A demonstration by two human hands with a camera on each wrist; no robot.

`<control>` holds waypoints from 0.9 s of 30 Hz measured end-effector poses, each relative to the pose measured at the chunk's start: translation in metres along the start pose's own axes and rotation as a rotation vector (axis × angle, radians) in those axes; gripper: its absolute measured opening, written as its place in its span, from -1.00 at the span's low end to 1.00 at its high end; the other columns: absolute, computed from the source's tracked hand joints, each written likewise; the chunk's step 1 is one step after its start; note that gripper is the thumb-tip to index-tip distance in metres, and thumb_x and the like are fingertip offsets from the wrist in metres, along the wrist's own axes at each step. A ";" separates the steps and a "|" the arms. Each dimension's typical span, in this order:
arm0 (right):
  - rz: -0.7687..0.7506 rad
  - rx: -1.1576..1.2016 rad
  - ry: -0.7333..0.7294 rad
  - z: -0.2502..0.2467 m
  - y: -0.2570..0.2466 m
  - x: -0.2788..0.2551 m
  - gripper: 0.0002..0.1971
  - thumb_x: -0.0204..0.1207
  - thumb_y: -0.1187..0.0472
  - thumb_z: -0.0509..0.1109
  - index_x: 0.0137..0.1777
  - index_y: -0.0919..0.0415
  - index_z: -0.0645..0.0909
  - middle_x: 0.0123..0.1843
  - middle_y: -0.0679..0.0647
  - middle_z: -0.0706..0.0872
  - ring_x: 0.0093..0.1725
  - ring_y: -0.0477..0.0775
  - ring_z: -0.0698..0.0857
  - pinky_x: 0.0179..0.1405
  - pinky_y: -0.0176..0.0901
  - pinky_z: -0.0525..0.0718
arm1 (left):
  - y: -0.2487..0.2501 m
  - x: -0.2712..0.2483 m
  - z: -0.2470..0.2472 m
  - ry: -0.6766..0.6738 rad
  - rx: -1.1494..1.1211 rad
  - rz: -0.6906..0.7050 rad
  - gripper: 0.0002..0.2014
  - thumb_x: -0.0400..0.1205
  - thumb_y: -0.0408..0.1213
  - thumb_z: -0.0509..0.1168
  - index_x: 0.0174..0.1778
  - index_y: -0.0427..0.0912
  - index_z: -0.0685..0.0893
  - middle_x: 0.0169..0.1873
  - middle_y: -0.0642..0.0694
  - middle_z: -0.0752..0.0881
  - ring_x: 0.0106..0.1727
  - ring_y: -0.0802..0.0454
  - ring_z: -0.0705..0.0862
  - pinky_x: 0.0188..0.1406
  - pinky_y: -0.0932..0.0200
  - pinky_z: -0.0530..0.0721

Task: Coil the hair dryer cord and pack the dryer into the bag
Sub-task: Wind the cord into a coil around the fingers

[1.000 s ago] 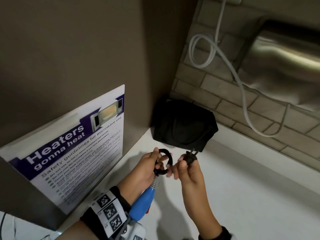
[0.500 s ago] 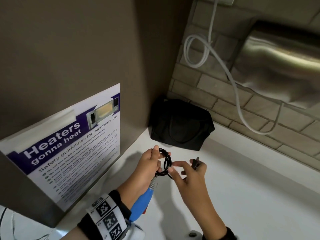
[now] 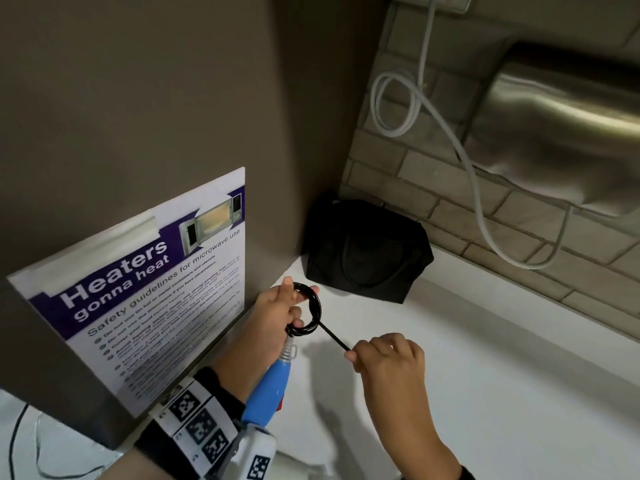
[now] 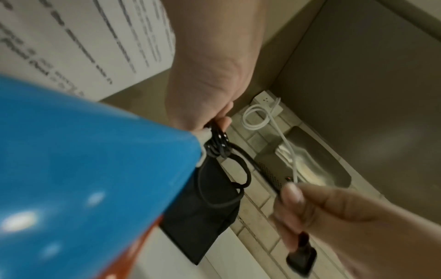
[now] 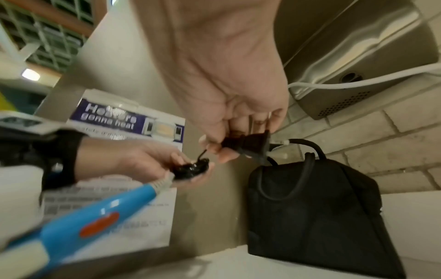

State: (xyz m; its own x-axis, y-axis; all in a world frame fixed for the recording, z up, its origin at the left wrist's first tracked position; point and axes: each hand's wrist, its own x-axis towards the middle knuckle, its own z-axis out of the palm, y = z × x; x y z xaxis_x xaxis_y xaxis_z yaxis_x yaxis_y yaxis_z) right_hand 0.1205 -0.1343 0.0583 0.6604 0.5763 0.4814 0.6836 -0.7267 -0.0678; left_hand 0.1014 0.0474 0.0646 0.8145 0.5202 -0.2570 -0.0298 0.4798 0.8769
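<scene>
Far left, a microwave safety poster [image 3: 145, 292] headed "Heaters gonna heat" is fixed to a grey-brown panel [image 3: 138, 98] that rises from the white counter [image 3: 502, 393]. A band with black-and-white square markers [image 3: 197, 424] wraps the left wrist.

The left hand [image 3: 273, 317] hovers above the counter just in front of the poster. Its fingers are curled round the small coil of black cord [image 3: 308, 310], thumb on top, and the blue handle of the hair dryer [image 3: 268, 393] runs back from the coil along the forearm, an orange-red switch [image 5: 99, 224] on its side. The dryer's white body [image 3: 263, 459] lies at the lower edge of the head view; whether it rests on the counter cannot be told.

From the coil a short straight run of cord [image 3: 334, 337] leads down and to the right into the right hand [image 3: 388, 362]. This hand is closed on the cord's end: thumb and forefinger pinch the cord and the remaining fingers curl round the black plug [image 5: 248, 144], seen only in the wrist views.

Behind the hands, the black bag [image 3: 363, 251] stands on the counter in the corner where the panel meets the tiled wall [image 3: 433, 188], its loop handles [image 5: 307, 156] uppermost. Its opening seems closed, though the dark fabric makes this unclear.

Further right, a white cable [image 3: 394, 102] hangs in a loop from a wall socket [image 3: 433, 1] and passes under a steel hand dryer [image 3: 561, 133].
</scene>
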 end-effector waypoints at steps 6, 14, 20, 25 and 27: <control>0.124 -0.099 -0.180 0.010 0.015 0.010 -0.69 0.30 0.18 0.63 -0.50 0.08 0.54 -0.59 -0.07 0.57 -0.37 0.10 0.52 -0.43 -0.11 0.39 | 0.002 -0.012 0.008 -0.145 -0.005 -0.125 -0.68 0.75 -0.16 0.04 -0.23 -0.29 0.48 -0.10 -0.27 0.75 -0.70 0.24 0.26 -0.69 0.39 0.39; 0.347 0.339 -0.326 0.032 0.010 0.032 -0.72 0.49 0.38 0.35 -0.39 0.04 0.60 -0.48 -0.11 0.65 -0.44 -0.14 0.60 -0.44 -0.40 0.44 | -0.002 -0.017 0.006 -0.169 -0.003 -0.191 -0.67 0.75 -0.15 0.02 -0.15 -0.27 0.56 -0.05 -0.17 0.78 -0.65 0.19 0.29 -0.58 0.33 0.47; 0.884 1.459 -0.344 0.023 0.002 0.044 -0.73 0.68 0.36 0.18 -0.04 0.41 0.72 -0.18 0.22 0.79 -0.13 0.07 0.77 -0.02 -0.24 0.76 | -0.005 -0.014 0.005 -0.092 -0.015 -0.198 -0.70 0.74 -0.13 0.04 -0.02 -0.22 0.62 -0.06 -0.10 0.70 -0.20 0.10 0.60 -0.28 0.24 0.65; 1.068 1.754 -0.350 0.019 -0.004 0.047 -0.72 0.68 0.43 0.12 0.08 0.53 0.66 0.06 0.30 0.78 0.02 0.09 0.78 -0.07 -0.28 0.78 | -0.011 -0.014 0.005 -0.057 0.107 -0.164 -0.76 0.73 -0.08 0.06 0.00 -0.16 0.52 -0.24 -0.02 0.60 -0.32 0.19 0.64 -0.29 0.27 0.62; 1.134 1.816 -0.358 0.018 -0.005 0.047 -0.72 0.68 0.43 0.12 0.07 0.51 0.68 0.02 0.30 0.79 -0.06 0.07 0.81 -0.15 -0.28 0.78 | -0.013 -0.013 0.003 -0.040 0.178 -0.126 -0.76 0.72 -0.05 0.06 0.06 -0.12 0.52 -0.07 -0.04 0.65 -0.14 0.16 0.65 -0.25 0.31 0.61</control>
State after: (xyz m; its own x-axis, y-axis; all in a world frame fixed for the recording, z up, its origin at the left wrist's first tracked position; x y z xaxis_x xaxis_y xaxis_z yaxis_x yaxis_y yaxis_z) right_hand 0.1538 -0.0971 0.0657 0.7525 0.4555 -0.4758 -0.6114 0.2143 -0.7618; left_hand 0.0930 0.0327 0.0574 0.8276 0.4342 -0.3558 0.1735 0.4049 0.8977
